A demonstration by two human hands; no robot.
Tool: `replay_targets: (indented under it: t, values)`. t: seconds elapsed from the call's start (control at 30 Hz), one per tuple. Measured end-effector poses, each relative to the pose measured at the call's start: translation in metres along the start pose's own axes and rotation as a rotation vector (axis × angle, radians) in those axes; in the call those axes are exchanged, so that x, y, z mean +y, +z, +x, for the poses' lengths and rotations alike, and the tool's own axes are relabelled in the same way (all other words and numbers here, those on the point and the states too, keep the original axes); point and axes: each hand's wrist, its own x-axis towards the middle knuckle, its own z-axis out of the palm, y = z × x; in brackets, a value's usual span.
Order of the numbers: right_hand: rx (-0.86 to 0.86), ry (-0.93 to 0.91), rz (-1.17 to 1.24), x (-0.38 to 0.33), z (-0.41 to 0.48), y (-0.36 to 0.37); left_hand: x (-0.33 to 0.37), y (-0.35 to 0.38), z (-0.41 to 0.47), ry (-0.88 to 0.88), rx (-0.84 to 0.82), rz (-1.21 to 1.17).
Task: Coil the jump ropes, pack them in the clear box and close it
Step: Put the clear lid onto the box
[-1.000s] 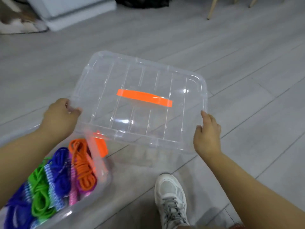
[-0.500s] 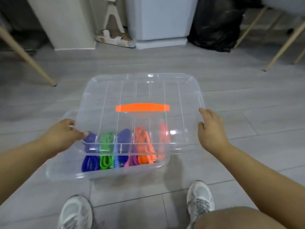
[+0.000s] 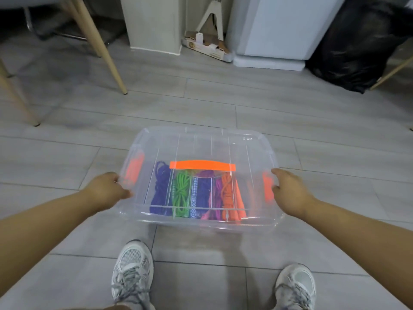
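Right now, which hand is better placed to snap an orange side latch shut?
Right, narrowly: the right hand holds the clear plastic lid level with the right orange latch; the left hand grips it just short of the left orange latch.

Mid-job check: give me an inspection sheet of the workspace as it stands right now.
Surface: grey tiled floor; the clear box stands on it.
Job's things: coiled jump ropes lie side by side inside the box; the lid, with its orange handle, lies over the box; cannot tell whether it is latched.
Clutter: flattened cardboard at the back.
Hands: left hand grips the lid's left edge; right hand grips its right edge.
Cables: nothing seen.
Surroundings: wooden chair leg, black bag, white unit, the person's shoes.
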Motion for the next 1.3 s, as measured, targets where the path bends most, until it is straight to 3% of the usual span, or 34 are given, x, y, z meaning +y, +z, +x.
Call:
replay_targets:
  t: [0.27,0.73,1.0,1.2,1.3]
  values:
    - [-0.106,0.029,0.002,0.014,-0.006,0.036,0.003,0.013,0.013,0.039,0.019,0.176]
    - [-0.003,0.034,0.167,0.012,0.036,0.031,0.018,0.023,0.045,0.056,0.062,0.039]
    - [0.098,0.197,0.370,0.024,0.066,0.026,0.032,0.018,0.077,-0.024,0.068,-0.168]
    - [-0.011,0.308,0.449,0.024,0.087,0.034,0.039,0.027,0.100,-0.114,0.145,-0.087]
    - [-0.020,0.353,0.573,0.029,0.094,0.035,0.041,0.029,0.102,-0.144,0.095,-0.167]
